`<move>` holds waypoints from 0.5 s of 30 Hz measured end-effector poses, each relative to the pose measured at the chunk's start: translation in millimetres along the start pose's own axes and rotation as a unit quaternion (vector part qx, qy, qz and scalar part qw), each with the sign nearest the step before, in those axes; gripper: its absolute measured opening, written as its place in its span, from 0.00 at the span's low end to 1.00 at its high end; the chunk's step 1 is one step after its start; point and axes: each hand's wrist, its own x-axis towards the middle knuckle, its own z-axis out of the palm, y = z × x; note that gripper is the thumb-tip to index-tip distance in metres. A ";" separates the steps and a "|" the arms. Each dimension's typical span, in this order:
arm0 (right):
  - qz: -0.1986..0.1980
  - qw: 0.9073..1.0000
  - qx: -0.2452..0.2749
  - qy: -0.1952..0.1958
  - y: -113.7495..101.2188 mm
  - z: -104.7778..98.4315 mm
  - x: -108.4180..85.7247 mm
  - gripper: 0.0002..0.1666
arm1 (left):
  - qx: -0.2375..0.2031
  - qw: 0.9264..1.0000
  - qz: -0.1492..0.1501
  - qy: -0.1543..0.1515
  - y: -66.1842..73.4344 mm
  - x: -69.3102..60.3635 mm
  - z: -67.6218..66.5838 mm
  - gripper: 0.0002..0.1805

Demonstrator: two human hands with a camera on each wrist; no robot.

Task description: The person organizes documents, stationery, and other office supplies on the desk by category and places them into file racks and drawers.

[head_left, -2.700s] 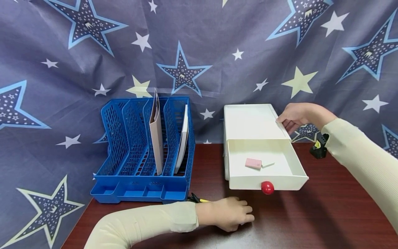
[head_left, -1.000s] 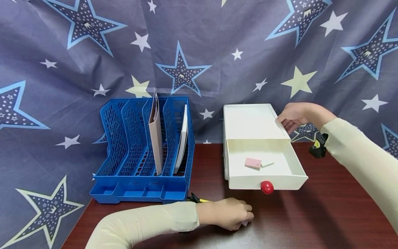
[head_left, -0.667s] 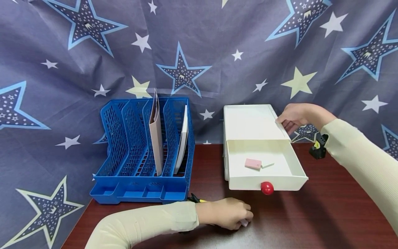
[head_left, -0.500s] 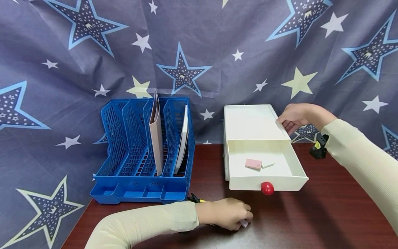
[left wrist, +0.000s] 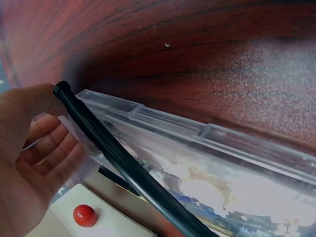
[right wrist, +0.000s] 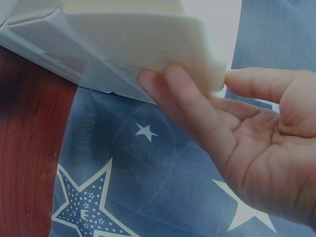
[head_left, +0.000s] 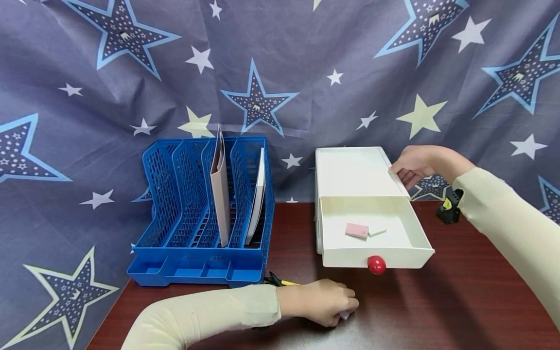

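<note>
Fingers of left hand [head_left: 323, 301] curl round end of clear case [left wrist: 210, 160], lower right of left wrist view; right hand [head_left: 412, 164] pinches drawer box [head_left: 356, 171]. Case likely light, stiff, slick; grip by narrow sides.

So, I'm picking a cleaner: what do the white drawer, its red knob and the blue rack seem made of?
White drawer: probably plastic, smooth and satin, with thin, even walls.
Red knob: glossy, with a small highlight; plastic or lacquered wood, I can't tell.
Blue rack: likely plastic, low sheen, with moulded-looking perforated walls.
</note>
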 end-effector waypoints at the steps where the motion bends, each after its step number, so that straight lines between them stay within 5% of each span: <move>1: 0.000 1.000 -0.001 0.000 0.1 -0.1 0.1 0.27 | 0.002 1.000 0.002 0.000 0.2 0.4 0.5 0.10; 15: 0.002 1.000 0.003 0.003 0.4 0.4 -0.1 0.26 | 0.018 1.000 0.007 -0.015 2.6 2.8 2.9 0.15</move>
